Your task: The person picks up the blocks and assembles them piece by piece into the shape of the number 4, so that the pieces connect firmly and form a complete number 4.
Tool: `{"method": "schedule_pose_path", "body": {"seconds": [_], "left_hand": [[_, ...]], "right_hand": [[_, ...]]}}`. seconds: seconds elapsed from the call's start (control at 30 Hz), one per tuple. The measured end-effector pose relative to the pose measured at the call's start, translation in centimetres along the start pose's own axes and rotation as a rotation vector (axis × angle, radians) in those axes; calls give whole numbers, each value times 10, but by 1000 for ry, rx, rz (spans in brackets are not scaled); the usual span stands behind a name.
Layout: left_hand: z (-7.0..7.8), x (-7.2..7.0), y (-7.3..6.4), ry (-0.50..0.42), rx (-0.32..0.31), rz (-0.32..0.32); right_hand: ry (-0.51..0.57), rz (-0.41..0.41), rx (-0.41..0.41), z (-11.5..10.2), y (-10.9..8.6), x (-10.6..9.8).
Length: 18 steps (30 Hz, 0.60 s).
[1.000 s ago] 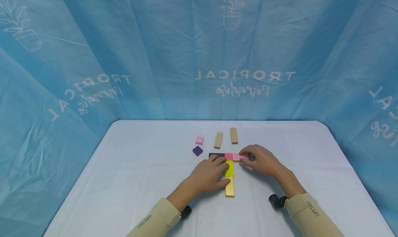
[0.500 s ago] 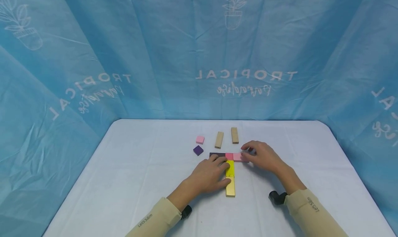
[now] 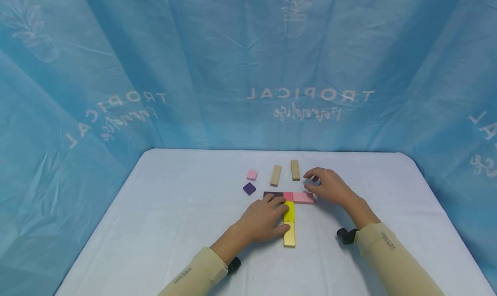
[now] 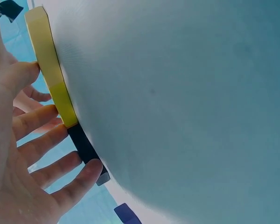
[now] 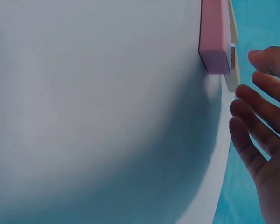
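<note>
Flat blocks form a T on the table. Its crossbar is a black block (image 3: pixel 272 194), a small dark pink block (image 3: pixel 288 196) and a long pink block (image 3: pixel 303 198). A bright yellow block (image 3: pixel 290 215) and a pale yellow block (image 3: pixel 289 237) make the stem. My left hand (image 3: pixel 258 220) rests along the left side with fingers spread. In the left wrist view, its thumb touches the pale yellow block (image 4: pixel 43 39) and its fingertips touch the bright yellow and black blocks. My right hand (image 3: pixel 329 188) hovers by the pink block's right end, holding nothing, apart from the block (image 5: pixel 214 37).
Behind the T lie two bare wooden blocks, one (image 3: pixel 275 175) left of the other (image 3: pixel 295 170). A small pink block (image 3: pixel 252 175) and a small purple block (image 3: pixel 250 188) lie at back left. White cloth covers the table (image 3: pixel 174 227); a blue curtain (image 3: pixel 217 71) hangs beyond.
My right hand has let go of the long pink block and drawn away to the right and back. The left hand stays against the blocks. The head view has shifted slightly.
</note>
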<state>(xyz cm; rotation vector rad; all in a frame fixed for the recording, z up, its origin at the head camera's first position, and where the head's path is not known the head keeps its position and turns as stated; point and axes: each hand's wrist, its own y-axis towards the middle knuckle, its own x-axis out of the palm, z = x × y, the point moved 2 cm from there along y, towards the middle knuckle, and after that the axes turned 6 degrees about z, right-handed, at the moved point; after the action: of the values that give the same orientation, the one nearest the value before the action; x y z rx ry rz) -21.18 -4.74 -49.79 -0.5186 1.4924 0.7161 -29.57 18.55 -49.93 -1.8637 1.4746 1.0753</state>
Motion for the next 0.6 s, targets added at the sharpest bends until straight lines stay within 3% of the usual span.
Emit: {"method": "schedule_pose_path", "body": {"seconds": [0.17, 0.27, 0.6], "left_hand": [[1, -1, 2, 0, -2, -6], [1, -1, 2, 2, 1, 0], [0, -1, 1, 4, -6, -1]], "right_hand": [[0, -23, 6, 4, 9, -6], [24, 8, 34, 5, 12, -7], [58, 16, 60, 7, 31, 1]]}}
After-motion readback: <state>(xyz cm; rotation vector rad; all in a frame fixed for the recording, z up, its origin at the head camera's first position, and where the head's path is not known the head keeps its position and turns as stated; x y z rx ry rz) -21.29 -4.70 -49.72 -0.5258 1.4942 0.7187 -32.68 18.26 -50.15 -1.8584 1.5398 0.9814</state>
